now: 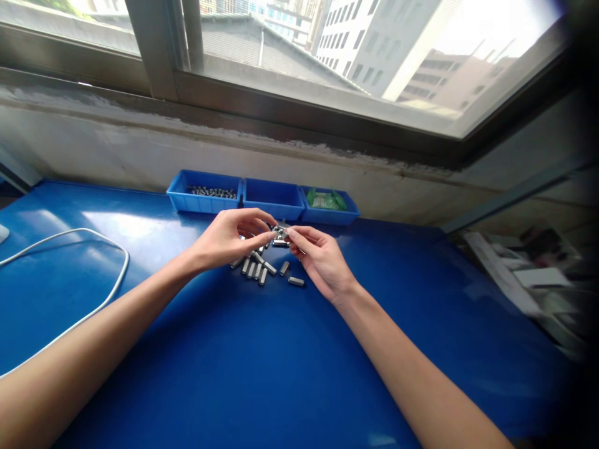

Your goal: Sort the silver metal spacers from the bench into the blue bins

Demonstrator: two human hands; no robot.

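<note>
Both hands are up over the pile, mid-handling by our read. Right hand [327,259]: thumb and forefinger pinched together, apparently on a small metal part [282,232]; its exact shape we can't tell, since it is tiny and blends with the pile behind. Left hand [229,240]: thumb and forefinger curved toward the same part, tips slightly apart with a gap between; we see nothing gripped there and can't tell if a tip touches the part.

Progress: we'd call it under way, with plenty left. Loose metal pieces [258,271] lie on the blue table [262,362], mostly bunched under and beside the left hand, two set a little apart nearer the right wrist. We see no separate finished group, so we can't count what is done, nor can we tell whether any loose piece has been worked on.

Behind the hands, three blue bins stand in a row: the left bin [201,203] holds a heap of little dark metal bits [213,193], the middle bin [276,210] sits next to it, and the right bin [330,216] holds a green and clear bag [339,201]. A white cable [88,230] loops at far left, well apart from the pieces.
</note>
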